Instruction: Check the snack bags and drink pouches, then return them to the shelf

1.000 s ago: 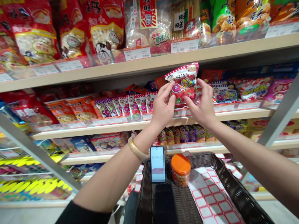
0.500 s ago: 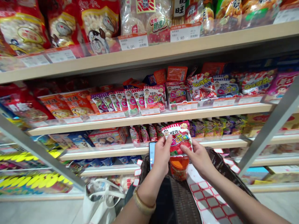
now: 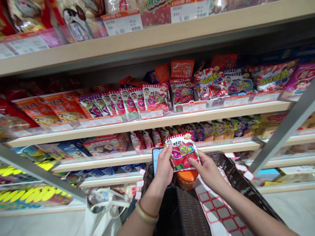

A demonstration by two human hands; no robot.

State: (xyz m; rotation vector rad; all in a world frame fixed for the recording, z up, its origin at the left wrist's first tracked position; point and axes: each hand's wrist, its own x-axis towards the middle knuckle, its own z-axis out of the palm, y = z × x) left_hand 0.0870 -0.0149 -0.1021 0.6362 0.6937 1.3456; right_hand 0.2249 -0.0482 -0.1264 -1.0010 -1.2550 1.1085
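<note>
Between my two hands is a red and white bag of gummy candy (image 3: pixel 183 154), its printed front facing me. My left hand (image 3: pixel 165 165) grips its left edge, thumb on the front. On the right edge, my right hand (image 3: pixel 208 167) pinches the bag with the thumb across its lower front. Behind my left hand a phone (image 3: pixel 155 157) is partly hidden. Just below the bag stands a jar with an orange lid (image 3: pixel 188 179), inside a dark wicker basket (image 3: pixel 248 186) with a red-and-white checked cloth (image 3: pixel 213 209).
Similar gummy bags (image 3: pixel 155 98) line the middle shelf (image 3: pixel 137 126) ahead. Pouches (image 3: pixel 206 131) stand on the shelf below. A white tote bag (image 3: pixel 102 213) is at the lower left. Slanted grey posts (image 3: pixel 283 127) flank the shelves.
The view has moved closer to the shelves. Both hands still hold the candy bag, which has shifted slightly left and down in view and now shows more of its front.
</note>
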